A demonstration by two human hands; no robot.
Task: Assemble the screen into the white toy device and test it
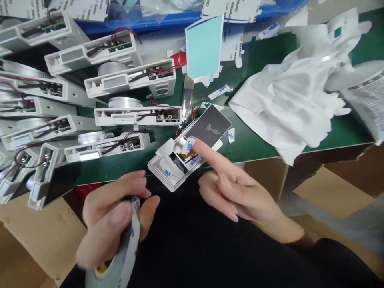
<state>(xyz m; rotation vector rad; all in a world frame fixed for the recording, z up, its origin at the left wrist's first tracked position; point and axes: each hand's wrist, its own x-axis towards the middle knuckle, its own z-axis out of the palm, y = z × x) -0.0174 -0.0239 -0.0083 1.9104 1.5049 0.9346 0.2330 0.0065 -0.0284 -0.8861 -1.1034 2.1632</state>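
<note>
Green and cluttered, the desk (102, 170) is spreading across my remote view, with cardboard (45, 232) showing below its edge. From here I am seeing my right hand (237, 188) gripping nothing: its index finger is pointing out straight, the others are curling loosely, and a small 3M-printed tab (189, 145) is sitting at the fingertip, seemingly clinging by its adhesive, which would explain the lack of a pinch. Beneath it, the opened white unit (175, 176) is lying aslant at the desk's near edge, probably for easy reach, its inside facing up and a dark grey panel (216, 122) lying at its far end; whether tab and unit are touching, I cannot tell. My left hand (111, 216) is closing around a tape roll (113, 272) in front of the desk, a printed strip (132, 240) running up past the thumb, likely for handiness. Farther out, printed scraps (219, 92) are lying near a pale blue sheet (204, 48). On the left, white housings (138, 116) are crowding together, wires and boards exposed, perhaps for access; on the right, crumpled white wrapping (288, 96) is sprawling.
</note>
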